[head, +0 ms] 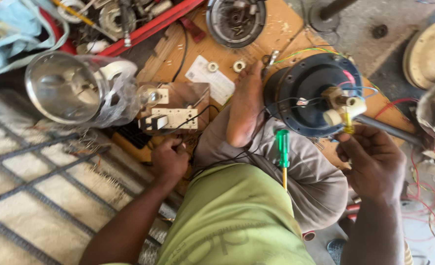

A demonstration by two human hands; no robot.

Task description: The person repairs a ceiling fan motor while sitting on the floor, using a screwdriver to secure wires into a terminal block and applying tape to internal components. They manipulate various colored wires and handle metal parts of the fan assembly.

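Observation:
My left hand (170,159) reaches to a wooden test board (176,105) with a socket plate and a bulb, fingers closed around a black wire (188,125) near the board's front edge. My right hand (374,159) pinches a yellow wire (348,122) at the hub of a dark round fan motor (306,95), beside white cylindrical parts on its shaft. A green-handled screwdriver (282,149) lies on my grey-trousered lap. My bare foot (244,105) rests against the motor's left side.
A second round motor housing (235,19) lies at the top on the wooden board (276,29). Two bearings (226,65) sit near a white paper. A shiny dome in plastic wrap (75,88) is at left, a red tool tray (144,24) behind it, loose red wires at right.

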